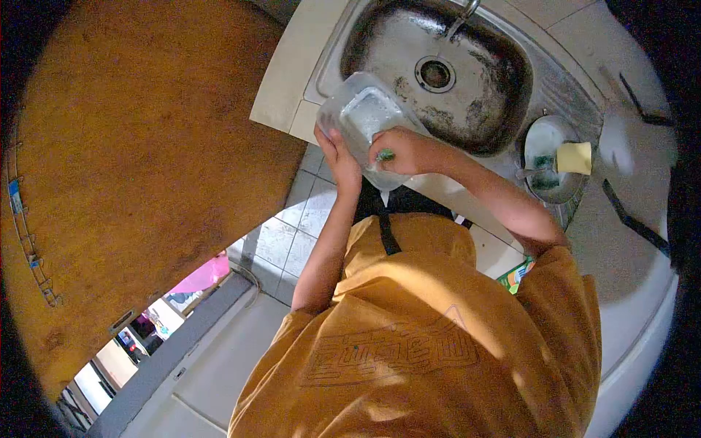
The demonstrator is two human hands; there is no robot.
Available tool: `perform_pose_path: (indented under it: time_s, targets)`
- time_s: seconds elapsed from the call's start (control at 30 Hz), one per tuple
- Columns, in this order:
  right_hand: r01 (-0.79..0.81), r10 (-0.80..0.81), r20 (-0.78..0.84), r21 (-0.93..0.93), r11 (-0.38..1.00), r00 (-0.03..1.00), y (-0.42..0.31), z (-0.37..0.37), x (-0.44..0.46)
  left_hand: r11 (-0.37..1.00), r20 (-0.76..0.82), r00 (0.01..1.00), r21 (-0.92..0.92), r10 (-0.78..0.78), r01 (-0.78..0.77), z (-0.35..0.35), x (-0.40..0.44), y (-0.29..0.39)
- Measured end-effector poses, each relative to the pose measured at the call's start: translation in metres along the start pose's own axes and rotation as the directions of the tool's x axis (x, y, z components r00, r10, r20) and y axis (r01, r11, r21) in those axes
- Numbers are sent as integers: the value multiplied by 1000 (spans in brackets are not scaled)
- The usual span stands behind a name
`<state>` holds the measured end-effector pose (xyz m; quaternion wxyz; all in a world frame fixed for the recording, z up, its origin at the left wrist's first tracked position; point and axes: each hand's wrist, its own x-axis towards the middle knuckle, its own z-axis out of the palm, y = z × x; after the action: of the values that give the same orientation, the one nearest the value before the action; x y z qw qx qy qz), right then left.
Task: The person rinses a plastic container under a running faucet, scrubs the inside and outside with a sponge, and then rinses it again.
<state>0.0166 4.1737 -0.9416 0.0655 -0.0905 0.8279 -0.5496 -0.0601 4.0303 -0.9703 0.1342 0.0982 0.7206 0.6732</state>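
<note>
A clear, rectangular plastic container [349, 95] is tilted over the near left edge of the metal sink [467, 80], with whitish suds or wetness inside. My left hand [340, 162] grips its left side, fingers along the outer wall. Inside the container's near end, my right hand [410, 152] is closed around a green scrubber [385, 155], of which only a small part shows. Water runs from the faucet [471, 9] into the sink near the drain [435, 74].
Right of the sink, a bowl [544, 135] holds a dark green pad and liquid, with a yellow sponge [575, 158] at its edge. A brown wooden door [146, 131] stands at left. Below lies the tiled floor [281, 237]. A green packet [515, 276] shows beside my right sleeve.
</note>
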Motion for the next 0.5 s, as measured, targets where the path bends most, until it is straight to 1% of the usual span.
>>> perform_pose_path:
  time_s: [0.03, 0.07, 0.13, 0.17, 0.2, 0.23, 0.27, 0.3, 0.33, 0.37, 0.4, 0.43, 0.47, 0.5]
  targets:
    - [67, -66, -16, 17, 998, 998, -2, 1, 3, 1000, -19, 1000, 13, -21, 21, -2, -2, 4]
    - [67, -66, -14, 17, 998, 998, -5, 4, 4, 999, -39, 998, 25, -41, 42, -4, -4, 8]
    - [-2, 7, 122, -35, 999, 992, -15, 11, 6, 999, -67, 997, 18, -30, 32, -10, -6, 8]
    - [-2, 7, 124, -36, 999, 992, -15, 14, 5, 1000, -95, 995, 12, -20, 21, -13, -6, 9]
    - [-2, 15, 133, -94, 996, 991, -12, 17, 5, 1000, -97, 995, 10, -17, 18, -15, -5, 15]
    - [-1, 23, 142, -153, 988, 990, -11, 19, 5, 999, -110, 993, 38, -33, 38, -16, -4, 21]
    - [2, 21, 143, -156, 988, 989, -9, 22, 4, 996, -124, 991, 66, -50, 58, -18, -3, 28]
    - [-25, 49, 96, -239, 971, 994, -12, 24, 4, 996, -127, 991, 64, -47, 55, -19, -2, 36]
    - [-55, 73, 46, -320, 946, 996, -15, 26, 5, 999, -100, 994, 10, 43, -42, -19, -2, 44]
    - [-52, 71, 48, -323, 945, 996, -17, 27, 6, 990, -78, 988, -45, 133, -137, -21, -1, 51]
    - [-102, 112, 7, -361, 927, 994, -22, 26, 8, 989, -81, 987, -46, 136, -140, -26, -2, 56]
    - [-153, 152, -35, -397, 905, 988, -28, 26, 10, 985, -60, 985, 67, 161, -157, -33, -3, 62]
    - [-150, 149, -34, -400, 904, 988, -33, 26, 11, 968, -37, 982, 178, 183, -174, -39, -6, 67]
    - [-179, 121, -183, -343, 922, 976, -44, 25, 13, 968, -40, 982, 177, 186, -177, -43, -10, 74]
